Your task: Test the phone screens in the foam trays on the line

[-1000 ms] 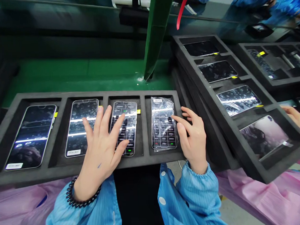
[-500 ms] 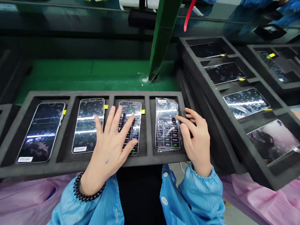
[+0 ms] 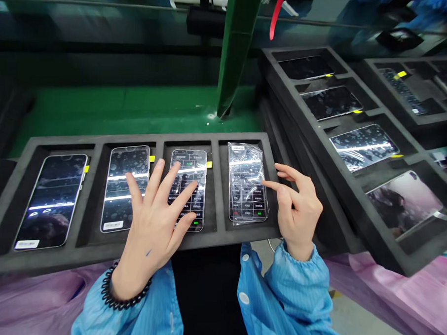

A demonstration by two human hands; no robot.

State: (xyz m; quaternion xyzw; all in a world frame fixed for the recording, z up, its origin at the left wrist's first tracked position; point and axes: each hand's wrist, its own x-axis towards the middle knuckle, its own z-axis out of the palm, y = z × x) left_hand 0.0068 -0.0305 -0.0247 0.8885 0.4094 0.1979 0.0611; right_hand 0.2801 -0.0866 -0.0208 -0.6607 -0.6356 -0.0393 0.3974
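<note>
A dark foam tray (image 3: 136, 256) in front of me holds a smartphone in each of its compartments. My left hand (image 3: 157, 217) is spread, palm down, over the second smartphone (image 3: 129, 161) and the third smartphone (image 3: 201, 203). It hides part of both; I cannot tell which fingertips touch glass. The third screen shows a grid of labelled buttons. At the right end lies a smartphone in clear film (image 3: 245, 181) with a similar grid. My right hand (image 3: 299, 203) has its index fingertip at that phone's right edge, its other fingers loosely bent and holding nothing. The leftmost smartphone (image 3: 50, 202) is dark.
To the right, a stack of foam trays (image 3: 353, 201) carries more phones, with another tray (image 3: 429, 119) beyond it. A green post (image 3: 235, 53) rises behind my tray from the green bench (image 3: 132, 109). A red strip (image 3: 278, 12) hangs nearby. People in blue sleeves are across the bench.
The whole view has shifted slightly. My right index fingertip is a little lower along the wrapped phone's right edge, and my right hand is slightly farther right. My left hand stays spread.
</note>
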